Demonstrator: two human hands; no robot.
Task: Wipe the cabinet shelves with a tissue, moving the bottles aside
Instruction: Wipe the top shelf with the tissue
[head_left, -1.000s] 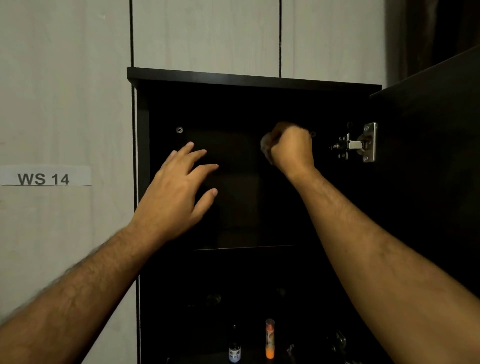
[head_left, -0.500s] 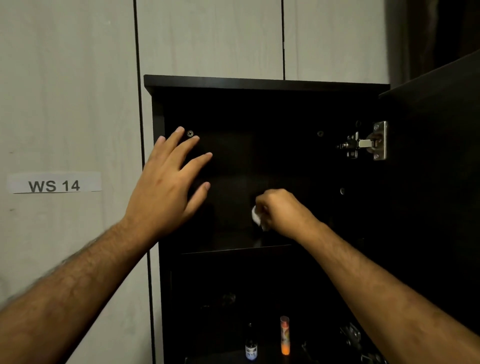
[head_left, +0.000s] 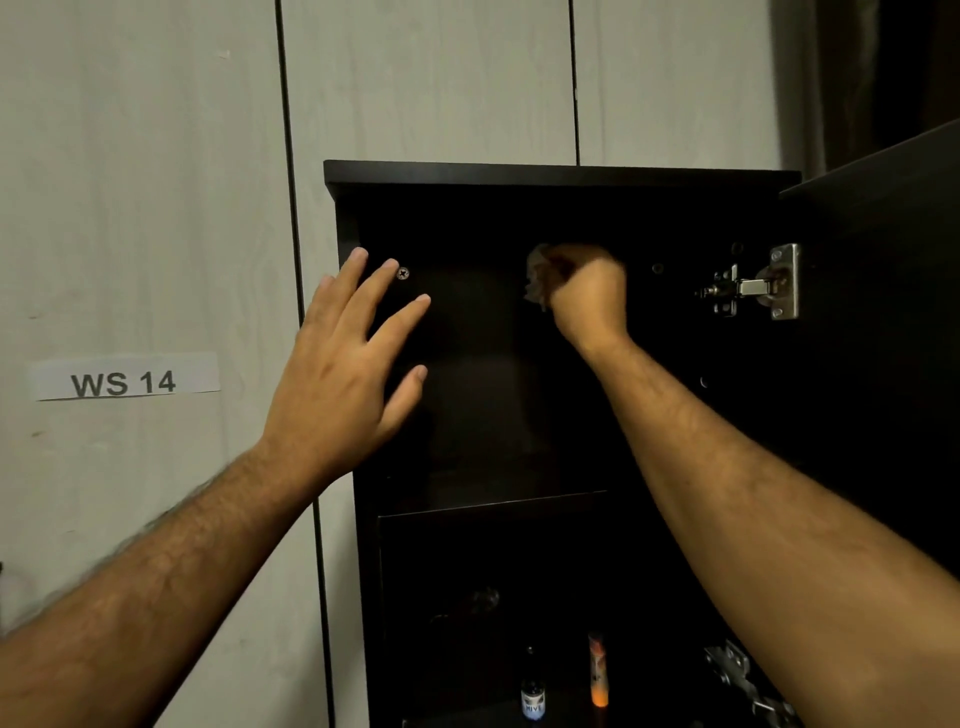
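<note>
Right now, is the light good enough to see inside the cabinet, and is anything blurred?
Head view: the dark cabinet interior is underexposed, its shelves barely separable; the pale wall panels are evenly lit. The crumpled white tissue in the right hand is slightly motion-blurred; the open left hand is sharp. The small bottles below are dim.

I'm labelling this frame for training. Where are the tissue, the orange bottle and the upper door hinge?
tissue (head_left: 536, 278), head view, crumpled wad left of the right fist
orange bottle (head_left: 598, 673), head view, mid-body
upper door hinge (head_left: 753, 286), head view, metal arm
</note>
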